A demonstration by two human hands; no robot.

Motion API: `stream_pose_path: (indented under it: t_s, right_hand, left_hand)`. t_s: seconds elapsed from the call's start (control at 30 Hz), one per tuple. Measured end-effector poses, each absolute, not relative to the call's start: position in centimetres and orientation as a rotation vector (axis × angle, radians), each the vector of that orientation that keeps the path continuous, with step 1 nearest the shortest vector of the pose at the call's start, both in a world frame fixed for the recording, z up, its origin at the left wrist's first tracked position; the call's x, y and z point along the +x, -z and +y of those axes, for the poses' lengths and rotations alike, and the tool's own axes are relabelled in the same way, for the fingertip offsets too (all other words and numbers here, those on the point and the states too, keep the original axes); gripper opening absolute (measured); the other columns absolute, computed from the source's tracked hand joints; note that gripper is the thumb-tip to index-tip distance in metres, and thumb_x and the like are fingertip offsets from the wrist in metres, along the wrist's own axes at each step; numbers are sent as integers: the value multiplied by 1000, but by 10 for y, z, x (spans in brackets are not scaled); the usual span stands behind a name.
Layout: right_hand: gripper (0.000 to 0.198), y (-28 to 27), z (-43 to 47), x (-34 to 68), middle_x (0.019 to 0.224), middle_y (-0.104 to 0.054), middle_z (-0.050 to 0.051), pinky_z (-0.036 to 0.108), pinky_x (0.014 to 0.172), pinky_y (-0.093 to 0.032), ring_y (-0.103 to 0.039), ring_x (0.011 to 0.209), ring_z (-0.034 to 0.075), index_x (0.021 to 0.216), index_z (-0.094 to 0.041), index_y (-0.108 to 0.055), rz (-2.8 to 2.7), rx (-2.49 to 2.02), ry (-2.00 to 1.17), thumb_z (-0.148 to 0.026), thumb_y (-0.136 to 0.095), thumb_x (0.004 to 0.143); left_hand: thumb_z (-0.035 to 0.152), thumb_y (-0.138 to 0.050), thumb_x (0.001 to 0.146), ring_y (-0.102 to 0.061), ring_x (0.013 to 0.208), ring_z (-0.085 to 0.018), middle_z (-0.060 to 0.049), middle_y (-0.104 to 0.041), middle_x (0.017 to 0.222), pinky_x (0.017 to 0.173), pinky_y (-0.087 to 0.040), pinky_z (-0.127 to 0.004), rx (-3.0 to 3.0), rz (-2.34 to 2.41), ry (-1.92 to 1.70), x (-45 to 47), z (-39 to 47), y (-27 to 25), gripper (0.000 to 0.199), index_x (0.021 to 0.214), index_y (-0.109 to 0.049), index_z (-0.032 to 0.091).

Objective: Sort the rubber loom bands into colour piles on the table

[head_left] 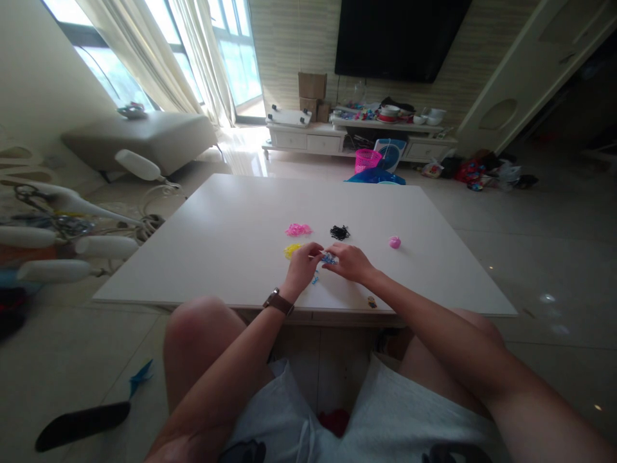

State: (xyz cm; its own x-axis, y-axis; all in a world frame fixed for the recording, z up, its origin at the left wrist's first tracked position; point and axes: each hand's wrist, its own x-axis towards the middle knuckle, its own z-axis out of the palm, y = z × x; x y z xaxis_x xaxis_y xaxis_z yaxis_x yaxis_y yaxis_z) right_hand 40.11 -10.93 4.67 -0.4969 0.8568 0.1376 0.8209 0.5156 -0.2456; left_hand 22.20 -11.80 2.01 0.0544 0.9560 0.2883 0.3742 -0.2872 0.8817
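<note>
My left hand [303, 265], with a dark-strapped watch at the wrist, and my right hand [351, 262] meet low over the white table [231, 238]. Both are closed, fingertips pinching what looks like a small clear bag with blue pieces [329, 258] in it. A few loose light-blue pieces [315, 278] lie on the tabletop under my left hand. Just beyond that hand is a yellow pile [292, 250], partly covered by it. Farther back are a pink pile [299, 229] and a black pile [340, 232] of small pieces, too small to make out.
A round pink object [394, 242] sits to the right on the table, and a small figure sticker or toy [371, 301] near the front edge. Past the far edge stand a pink basket [367, 161] and a blue object [376, 176]. White lamp arms [106, 247] are at left.
</note>
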Motion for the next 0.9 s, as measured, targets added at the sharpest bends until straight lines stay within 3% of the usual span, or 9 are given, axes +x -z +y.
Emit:
stream_pose_path:
  t_s: [0.27,0.4,0.63,0.77,0.9]
  right_hand:
    - [34,-47,-109,401,106,-72,8,28,74,-44,-68,91,21,115,-21,-72,-2467,-1393,-251,-44,-71,90]
    - [32,-45,-106,401,104,-72,8,30,77,-47,-67,91,22,110,-19,-73,-2362,-1345,-312,-41,-73,87]
    - [29,-43,-100,397,95,-74,5,33,82,-57,-70,87,20,97,-20,-69,-1808,-1159,-734,-39,-77,78]
    - [35,-45,-94,399,90,-74,5,35,79,-59,-71,83,20,93,-20,-67,-1520,-1144,-906,-44,-81,72]
    - [35,-45,-90,403,87,-74,4,35,77,-58,-70,82,21,90,-20,-68,-1433,-1157,-907,-44,-82,69]
  left_hand:
    - [18,-68,88,-72,77,-17,-4,-76,85,74,-57,-28,1721,1313,-1218,222,-121,-22,3,89,-71,19]
    - [14,-61,89,-69,80,-15,-4,-73,88,75,-56,-26,1795,1309,-1282,222,-120,-24,10,88,-70,19]
    - [9,-53,89,-67,89,-15,-5,-71,101,77,-55,-26,1735,1410,-1447,221,-118,-27,18,98,-64,20]
    - [8,-52,88,-67,87,-15,-6,-72,103,76,-54,-27,1704,1487,-1377,220,-117,-28,22,105,-62,19]
    - [8,-58,82,-66,84,-16,-5,-72,98,80,-53,-30,1851,1577,-1069,213,-113,-20,18,94,-67,18]
